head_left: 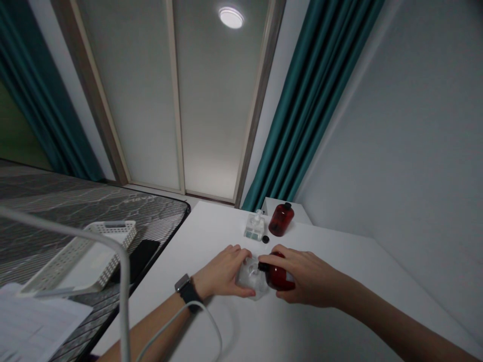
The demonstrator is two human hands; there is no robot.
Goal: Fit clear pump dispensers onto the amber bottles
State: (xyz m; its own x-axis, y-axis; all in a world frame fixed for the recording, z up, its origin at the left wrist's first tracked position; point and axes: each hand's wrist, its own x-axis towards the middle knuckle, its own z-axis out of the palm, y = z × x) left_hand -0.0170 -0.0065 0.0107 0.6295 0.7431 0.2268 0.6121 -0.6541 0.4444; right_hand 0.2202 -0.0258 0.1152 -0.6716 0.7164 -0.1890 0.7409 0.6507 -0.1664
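Note:
My left hand (234, 274) is closed around the side of a clear bottle (252, 279) standing on the white table. A reddish-brown bottle (278, 278) with a black neck lies tilted in my right hand (302, 275), its mouth over the clear bottle's opening. Whether liquid is flowing cannot be made out. Behind them stand a clear pump bottle (255, 226) with a label and a second reddish-brown bottle (281, 219) with a black top. A small black cap (265, 239) lies on the table between these two and my hands.
A white cable (126, 271) crosses the view at lower left. Left of the table (211, 221), a bed holds a white basket (113, 261), a black flat object (145, 251) and papers (33, 322). A white box-like surface (302, 213) stands behind the table, near the teal curtain (298, 110).

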